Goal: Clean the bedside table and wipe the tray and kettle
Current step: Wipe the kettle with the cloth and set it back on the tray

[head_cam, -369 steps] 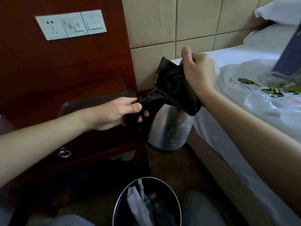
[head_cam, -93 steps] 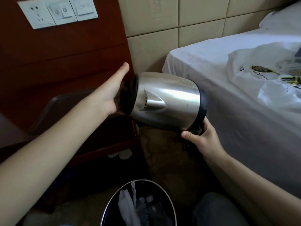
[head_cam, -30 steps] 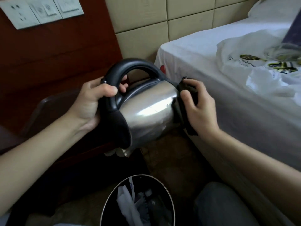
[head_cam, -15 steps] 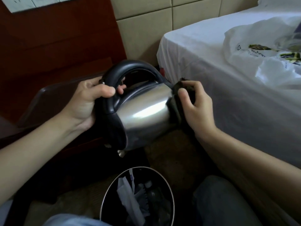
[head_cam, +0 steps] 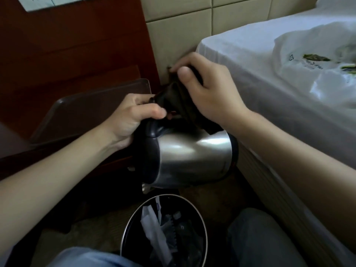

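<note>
A steel kettle [head_cam: 192, 157] with a black lid and handle hangs tipped on its side between the bedside table and the bed, its spout pointing down. My left hand [head_cam: 133, 120] grips its black handle near the lid. My right hand [head_cam: 208, 93] holds a dark cloth [head_cam: 179, 103] bunched over the top of the handle. A brown tray [head_cam: 84, 110] lies on the dark wooden bedside table [head_cam: 15, 160], behind my left hand.
A round black bin [head_cam: 163, 232] with white scraps in it stands on the floor right under the kettle. The white bed [head_cam: 260, 54] with a plastic bag [head_cam: 316, 68] on it runs along the right. My knees [head_cam: 256, 236] show at the bottom.
My right hand has moved the cloth from the kettle's base up onto the handle. The kettle has dropped a little lower, toward the bin.
</note>
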### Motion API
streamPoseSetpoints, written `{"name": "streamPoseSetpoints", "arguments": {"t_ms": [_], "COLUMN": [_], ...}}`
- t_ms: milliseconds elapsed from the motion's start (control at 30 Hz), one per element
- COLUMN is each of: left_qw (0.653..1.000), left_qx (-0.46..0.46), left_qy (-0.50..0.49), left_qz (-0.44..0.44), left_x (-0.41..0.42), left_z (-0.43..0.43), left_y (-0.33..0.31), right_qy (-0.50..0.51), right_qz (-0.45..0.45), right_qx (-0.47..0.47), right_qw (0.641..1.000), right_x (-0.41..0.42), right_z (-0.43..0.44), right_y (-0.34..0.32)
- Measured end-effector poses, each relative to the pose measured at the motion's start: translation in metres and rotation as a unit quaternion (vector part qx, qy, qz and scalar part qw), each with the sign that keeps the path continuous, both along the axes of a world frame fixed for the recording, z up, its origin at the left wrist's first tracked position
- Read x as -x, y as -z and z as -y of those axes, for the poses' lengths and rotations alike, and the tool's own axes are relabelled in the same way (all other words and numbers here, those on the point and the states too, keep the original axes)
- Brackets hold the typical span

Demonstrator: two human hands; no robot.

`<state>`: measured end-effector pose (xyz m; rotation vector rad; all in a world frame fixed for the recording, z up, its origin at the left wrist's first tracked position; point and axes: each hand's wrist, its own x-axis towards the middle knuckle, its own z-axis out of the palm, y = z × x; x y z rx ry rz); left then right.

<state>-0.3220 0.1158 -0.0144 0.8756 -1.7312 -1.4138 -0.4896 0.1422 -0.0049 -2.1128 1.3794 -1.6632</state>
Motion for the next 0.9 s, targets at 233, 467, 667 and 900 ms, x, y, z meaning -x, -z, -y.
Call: {"name": "streamPoseSetpoints", "arguments": {"t_ms": [233,467,667,900], "left_qw": [1.0,0.999,0.997,0.991], "left_qx": [0.006,0.008,-0.009,-0.078], "left_qy": [-0.016,-0.04,-0.068,-0.105], "left_qz": [-0.008,0.014,0.04,0.007], "left_x": [0.003,0.018,0.026,0.035], "left_z": [-0.003,-0.01,0.001,0.015], "left_y": [-0.002,0.002,-0.002,-0.01], "right_qy": [0.116,0.177,0.094,0.089], "right_qz": [0.059,0.03,-0.141,-0.29], "right_qx": [-0.139,-0.109,0.067,0.264], "right_qw": [0.982,0.978,0.983,0.916], "right_x": [0.044,0.014,-0.017,-0.011], "right_z": [0.0,-0.047,-0.066,-0.049], "right_y": [0.045,0.077,0.09,0.087]}}
